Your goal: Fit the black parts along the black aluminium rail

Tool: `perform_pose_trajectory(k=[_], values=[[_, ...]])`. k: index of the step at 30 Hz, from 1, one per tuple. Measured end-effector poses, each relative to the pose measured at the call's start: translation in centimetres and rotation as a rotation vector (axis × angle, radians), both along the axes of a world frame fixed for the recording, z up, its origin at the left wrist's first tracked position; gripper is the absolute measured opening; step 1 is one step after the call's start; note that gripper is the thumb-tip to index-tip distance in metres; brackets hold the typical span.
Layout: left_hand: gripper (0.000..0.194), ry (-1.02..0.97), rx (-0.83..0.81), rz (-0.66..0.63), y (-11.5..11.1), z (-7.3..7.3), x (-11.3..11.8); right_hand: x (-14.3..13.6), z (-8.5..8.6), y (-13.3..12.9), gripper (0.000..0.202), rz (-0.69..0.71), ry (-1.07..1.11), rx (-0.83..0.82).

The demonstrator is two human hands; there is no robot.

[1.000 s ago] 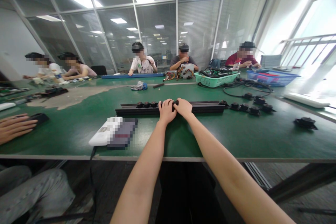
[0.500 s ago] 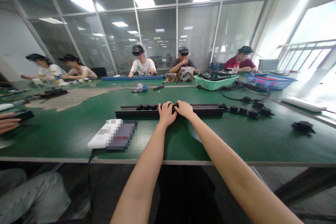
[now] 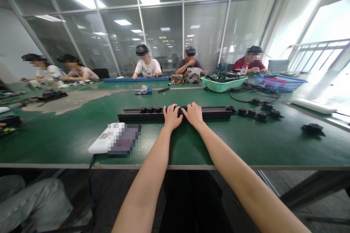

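A long black rail (image 3: 216, 114) lies crosswise on the green table. My left hand (image 3: 172, 116) rests over its middle, fingers curled onto it. Beside it, my right hand (image 3: 193, 115) lies on the rail too, its fingers bent over the far side. Between the two hands a small black part (image 3: 182, 109) shows on the rail; which fingers touch it is hard to tell. Several small black parts (image 3: 150, 109) sit in a row on the rail left of my hands, and one more (image 3: 230, 108) is at its right end.
Several loose black parts (image 3: 261, 116) lie on the green table (image 3: 153, 149) at the right. A white device (image 3: 105, 140) is at the front left. Farther back are a green basket (image 3: 224, 86), a blue basket (image 3: 290, 85) and a cloth (image 3: 143, 90). Several people sit around.
My right hand has shifted slightly along the rail, with its fingers now more spread. The view has turned a little. A person's hand at the far left has mostly left the picture.
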State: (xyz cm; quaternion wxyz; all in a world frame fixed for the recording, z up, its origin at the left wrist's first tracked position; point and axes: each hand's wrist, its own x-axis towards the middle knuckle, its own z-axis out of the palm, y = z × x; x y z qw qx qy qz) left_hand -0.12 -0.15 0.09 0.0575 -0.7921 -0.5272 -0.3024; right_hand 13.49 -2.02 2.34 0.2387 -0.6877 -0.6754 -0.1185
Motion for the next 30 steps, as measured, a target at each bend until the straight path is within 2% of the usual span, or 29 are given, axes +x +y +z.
perform_pose_trajectory(k=[9,19,30], values=[[0.039,0.0,0.003,-0.011,0.13,-0.1,-0.01,0.0,-0.46,0.72,0.04,-0.001,0.119,-0.046],[0.035,0.001,0.002,-0.015,0.13,-0.12,-0.08,0.57,-0.28,0.9,0.041,0.057,0.08,-0.058],[0.031,0.007,0.008,-0.012,-0.04,-0.06,-0.15,0.74,-0.14,0.67,0.041,0.026,0.109,-0.058]])
